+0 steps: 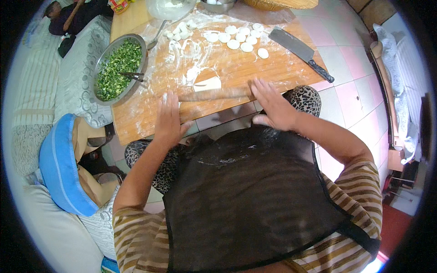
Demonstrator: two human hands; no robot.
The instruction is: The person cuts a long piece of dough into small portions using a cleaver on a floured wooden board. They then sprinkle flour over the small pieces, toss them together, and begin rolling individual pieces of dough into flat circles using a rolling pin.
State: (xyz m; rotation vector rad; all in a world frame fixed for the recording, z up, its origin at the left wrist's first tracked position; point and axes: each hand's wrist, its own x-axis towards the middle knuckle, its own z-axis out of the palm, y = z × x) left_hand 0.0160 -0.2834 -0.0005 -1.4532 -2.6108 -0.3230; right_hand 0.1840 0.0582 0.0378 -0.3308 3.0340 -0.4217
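Observation:
A wooden rolling pin [215, 94], blurred by motion, lies across the near part of a floured wooden board [235, 66]. My left hand [169, 117] rests flat with straight fingers on its left end. At the right end, my right hand [273, 104] presses with extended fingers, thumb apart. Just beyond the pin, partly against it, is a flattened piece of white dough [207, 84]. Several small round dough discs [233, 44] are farther back on the board. To their left sits a cluster of dough pieces [180, 31].
At the left stands a metal bowl [144, 54] of chopped green filling [117, 70] with chopsticks [133, 75] in it. A spoon [157, 36] lies nearby. A cleaver [293, 44] rests at the right edge, its handle overhanging. Behind are a flour bowl [170, 13] and a person [80, 17].

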